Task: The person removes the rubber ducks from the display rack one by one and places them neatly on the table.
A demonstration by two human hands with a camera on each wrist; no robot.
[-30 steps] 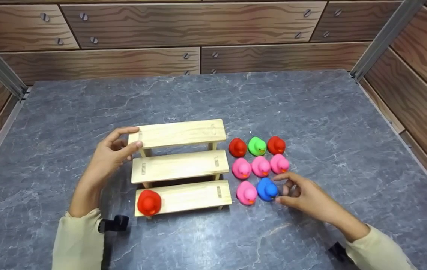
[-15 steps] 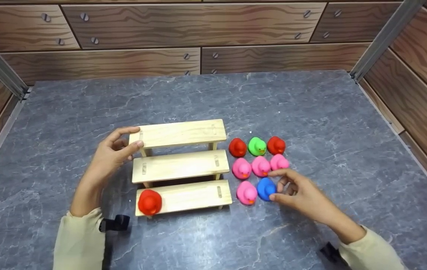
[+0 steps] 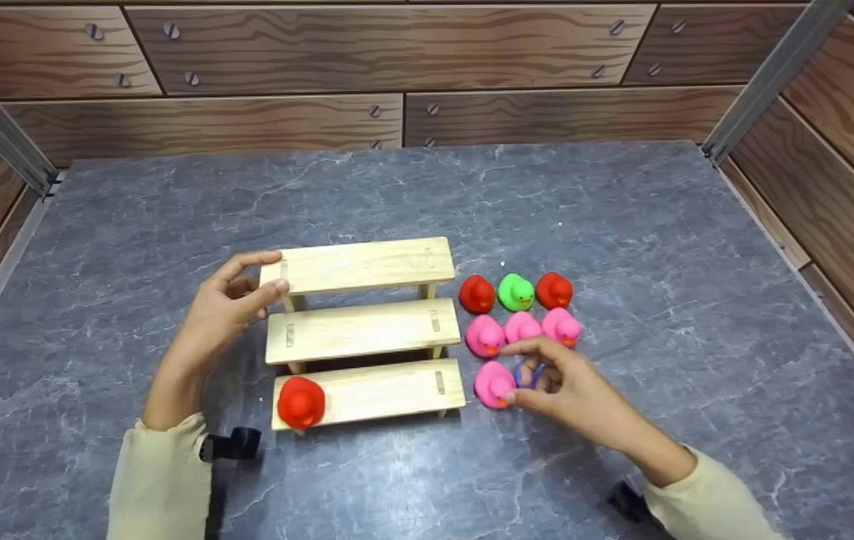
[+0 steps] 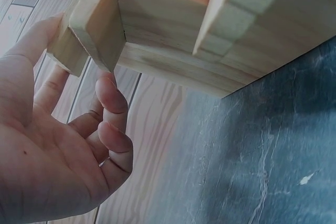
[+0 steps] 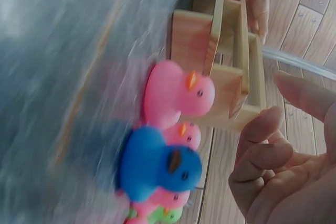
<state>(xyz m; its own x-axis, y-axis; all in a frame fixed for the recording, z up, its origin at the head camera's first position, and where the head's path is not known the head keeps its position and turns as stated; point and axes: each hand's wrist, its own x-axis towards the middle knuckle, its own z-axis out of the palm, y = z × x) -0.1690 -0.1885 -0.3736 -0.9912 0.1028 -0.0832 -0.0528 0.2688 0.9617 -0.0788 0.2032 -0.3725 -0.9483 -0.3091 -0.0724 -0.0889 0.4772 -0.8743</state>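
A three-tier wooden stand stands on the tabletop with a red rubber duck at the left of its lowest step. My left hand grips the left end of the top step between thumb and fingers. My right hand hovers over a blue rubber duck, mostly covering it in the head view. Thumb and index finger are apart and hold nothing. Their tips are near a pink rubber duck, and I cannot tell whether they touch it. The right wrist view shows the hand apart from the ducks.
Beside the stand are more rubber ducks in rows: a red duck, a green duck, another red duck, and several pink ducks. Wood-patterned panels enclose the grey marbled tabletop at the back and sides.
My right hand has moved left, from the right side of the blue duck to above it and near the pink duck. My left hand stays on the top step.
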